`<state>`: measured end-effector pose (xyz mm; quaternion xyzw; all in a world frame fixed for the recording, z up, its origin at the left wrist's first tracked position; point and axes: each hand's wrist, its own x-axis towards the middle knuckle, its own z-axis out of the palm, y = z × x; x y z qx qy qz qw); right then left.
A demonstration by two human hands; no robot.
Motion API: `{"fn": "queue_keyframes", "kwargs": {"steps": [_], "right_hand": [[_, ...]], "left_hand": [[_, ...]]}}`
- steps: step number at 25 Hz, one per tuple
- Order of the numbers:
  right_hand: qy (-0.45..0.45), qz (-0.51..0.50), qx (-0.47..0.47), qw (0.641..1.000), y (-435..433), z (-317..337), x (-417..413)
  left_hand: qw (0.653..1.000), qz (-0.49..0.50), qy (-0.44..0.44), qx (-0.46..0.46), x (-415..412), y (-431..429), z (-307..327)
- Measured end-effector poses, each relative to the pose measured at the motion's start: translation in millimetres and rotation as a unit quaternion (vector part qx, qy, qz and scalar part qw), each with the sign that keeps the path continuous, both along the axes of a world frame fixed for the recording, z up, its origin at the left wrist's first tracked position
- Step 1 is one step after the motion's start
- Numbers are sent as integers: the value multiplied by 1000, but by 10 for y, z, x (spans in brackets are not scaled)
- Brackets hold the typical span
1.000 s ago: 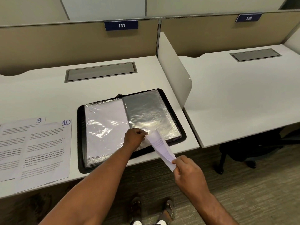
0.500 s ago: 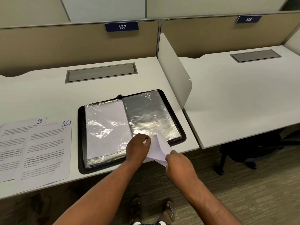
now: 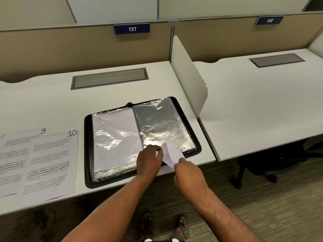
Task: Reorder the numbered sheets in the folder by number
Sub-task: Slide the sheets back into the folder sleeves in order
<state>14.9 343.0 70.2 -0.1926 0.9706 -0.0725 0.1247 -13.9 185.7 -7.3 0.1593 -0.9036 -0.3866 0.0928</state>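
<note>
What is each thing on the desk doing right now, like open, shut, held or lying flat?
Black zip folder: open, flat on white desk.
Right clear plastic sleeve: near edge pinched by left hand.
Curled white paper sheet: far end at that sleeve, near end pinched by right hand.
White printed sheet marked 10: flat, face up, overlapping sheet marked 9.
Grey desk hatch: shut.

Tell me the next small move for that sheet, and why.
Probably slide the sheet deeper into the right-hand sleeve: the right hand pinches its near corner, the left hand holds the sleeve's near edge, and the sheet's far end seems tucked under the plastic there.
</note>
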Motion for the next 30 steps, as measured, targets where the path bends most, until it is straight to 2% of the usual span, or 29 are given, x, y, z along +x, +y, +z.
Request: {"fn": "queue_keyframes", "kwargs": {"steps": [4,7,9,13,16,21,25,27,30], "right_hand": [[40,-59,-103,992,98,-178,-88],[20,-102,-193,976,144,-305,-115],[-26,-169,-272,947,133,-338,-109],[-83,-312,-401,857,186,-393,-150],[-86,-361,-416,830,220,-429,-255],[-73,-403,-393,823,312,-495,-442],[-108,-451,-411,785,594,-636,-261],[-137,-491,-435,743,759,-747,-48],[-225,-564,-494,622,929,-959,379]], "left_hand": [[1000,-13,11,-13,-28,-6,-44],[998,-34,26,-42,-44,2,-60],[997,-32,34,-59,-36,20,-74],[995,-19,48,-89,-86,-44,-78],[987,-61,59,-138,-99,-56,-97],[972,-132,33,-190,-170,12,-232],[965,-158,23,-208,-262,40,-303],[966,-157,19,-205,-281,34,-339],[962,-166,36,-213,-299,1,-382]]}}
